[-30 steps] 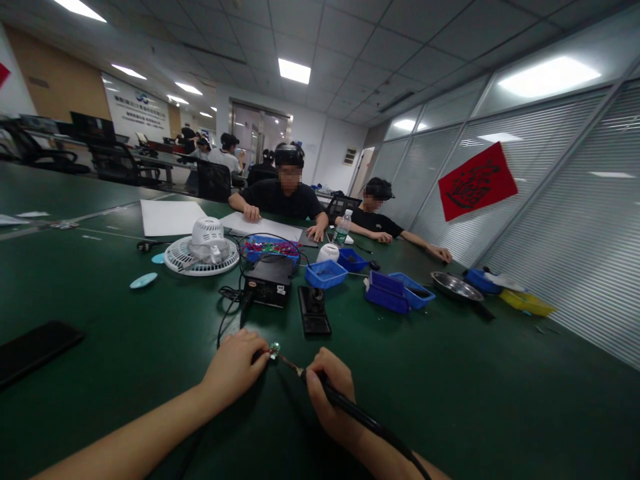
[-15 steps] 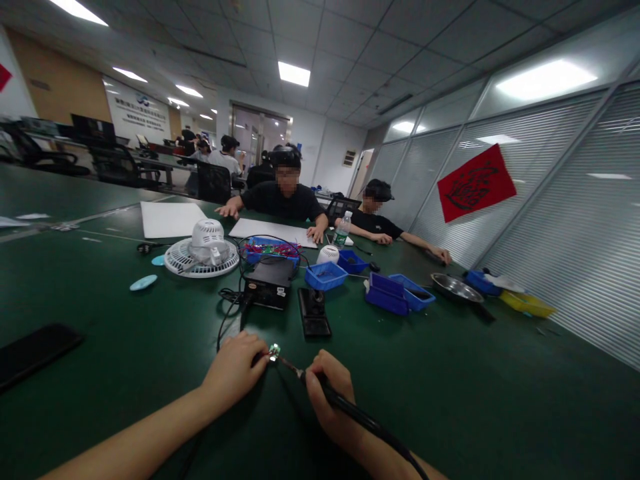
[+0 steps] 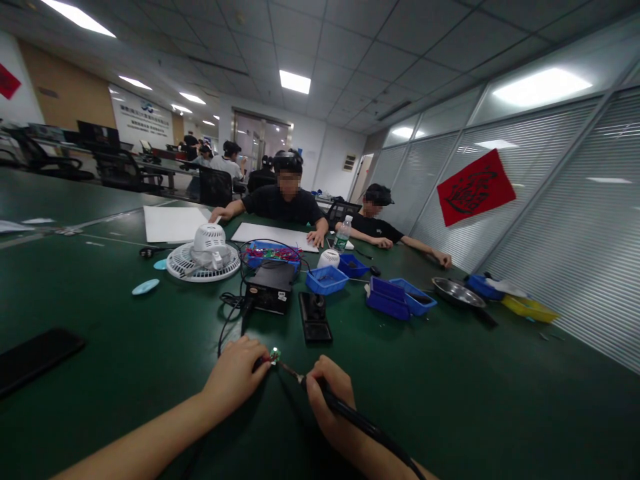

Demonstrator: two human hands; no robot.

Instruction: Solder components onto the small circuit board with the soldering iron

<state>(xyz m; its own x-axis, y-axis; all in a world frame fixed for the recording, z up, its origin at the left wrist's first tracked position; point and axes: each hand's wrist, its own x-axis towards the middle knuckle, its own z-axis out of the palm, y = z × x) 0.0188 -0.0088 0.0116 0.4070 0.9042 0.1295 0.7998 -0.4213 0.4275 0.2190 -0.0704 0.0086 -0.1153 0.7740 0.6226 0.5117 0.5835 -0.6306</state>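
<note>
Near the front of the green table, my left hand (image 3: 239, 371) is closed in a pinch at a small circuit board (image 3: 275, 355), with a bit of red wire at the fingertips. My right hand (image 3: 331, 395) grips the black handle of a soldering iron (image 3: 350, 412). Its metal tip points left and lies at or very near the board; contact is too small to tell. Beyond the hands stand a black soldering station (image 3: 270, 288) with coiled cables and a black iron stand (image 3: 315, 319).
A white fan (image 3: 204, 257), a blue tray of wires (image 3: 273, 253), blue trays (image 3: 327, 280), a bottle (image 3: 343, 233) and a metal pan (image 3: 457, 293) stand farther back. A phone (image 3: 37, 357) lies left. Two people sit across the table.
The view has shifted slightly. My hands keep nearly the same pose, with the iron tip still by the board. Across the table, a person's hand has moved toward the fan.
</note>
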